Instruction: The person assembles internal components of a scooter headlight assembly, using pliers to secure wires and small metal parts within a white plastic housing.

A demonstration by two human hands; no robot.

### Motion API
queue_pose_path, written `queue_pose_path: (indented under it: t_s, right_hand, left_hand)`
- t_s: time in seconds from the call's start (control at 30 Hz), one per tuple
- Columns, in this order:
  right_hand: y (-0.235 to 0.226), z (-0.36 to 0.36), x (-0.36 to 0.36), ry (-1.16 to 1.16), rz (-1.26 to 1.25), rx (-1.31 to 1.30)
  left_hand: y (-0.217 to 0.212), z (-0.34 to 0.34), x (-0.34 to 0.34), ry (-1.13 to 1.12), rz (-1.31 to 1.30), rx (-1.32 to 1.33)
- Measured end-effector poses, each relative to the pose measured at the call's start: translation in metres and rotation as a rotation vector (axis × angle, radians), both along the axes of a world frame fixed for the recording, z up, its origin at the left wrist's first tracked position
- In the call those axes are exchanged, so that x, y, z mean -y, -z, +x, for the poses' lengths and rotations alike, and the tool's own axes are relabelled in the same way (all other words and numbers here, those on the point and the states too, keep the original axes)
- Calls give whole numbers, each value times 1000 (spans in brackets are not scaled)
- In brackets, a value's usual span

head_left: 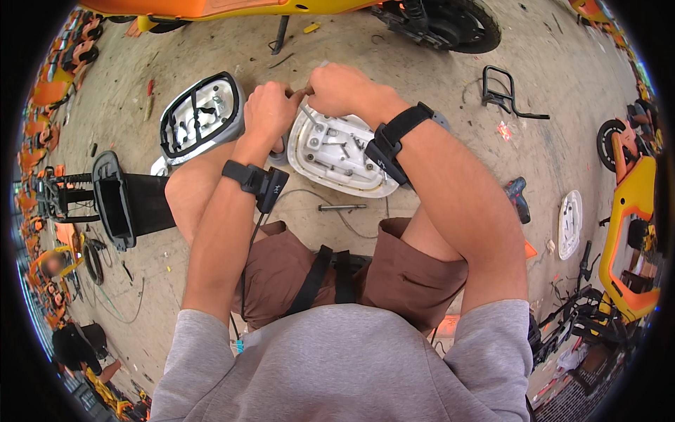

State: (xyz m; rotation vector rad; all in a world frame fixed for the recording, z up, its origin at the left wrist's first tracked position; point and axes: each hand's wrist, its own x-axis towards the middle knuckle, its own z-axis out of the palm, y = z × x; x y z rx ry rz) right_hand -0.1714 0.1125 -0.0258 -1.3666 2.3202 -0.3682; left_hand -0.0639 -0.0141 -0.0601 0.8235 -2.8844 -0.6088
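Over the far edge of a white plastic shell (357, 184), my left hand (271, 111) and my right hand (344, 91) meet at the fingertips. Both are closed, with the fingers pinched together. A thin grey metal rod (308, 112) slants down from just below the joined fingertips toward the shell. Whatever the fingers grip is mostly hidden by the hands. Several bolts (344, 149) and other small metal parts lie inside the shell. Left of my left hand sits a second white shell (200, 146) with a black rim, also holding small hardware.
An orange and yellow scooter (211, 8) stands across the far side. On the right are a black tube frame (498, 88), a cordless drill (517, 199) and another white shell (570, 225). A black seat-like part (116, 200) lies left; a metal tube (342, 207) lies between my legs.
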Motion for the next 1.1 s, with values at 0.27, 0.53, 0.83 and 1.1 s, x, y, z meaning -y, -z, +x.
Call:
queue_pose_path:
  t_s: [0.27, 0.53, 0.83, 1.1]
  right_hand:
    - [-14, 7, -4, -40, 136, 51]
    - [-2, 6, -4, -103, 82, -81]
    - [23, 4, 1, 41, -207, -465]
    - [1, 9, 7, 100, 127, -82]
  left_hand:
    - [1, -5, -1, -42, 137, 101]
    - [10, -4, 0, -12, 174, -147]
    - [-14, -1, -8, 60, 101, 105]
    - [-5, -1, -4, 109, 233, 83]
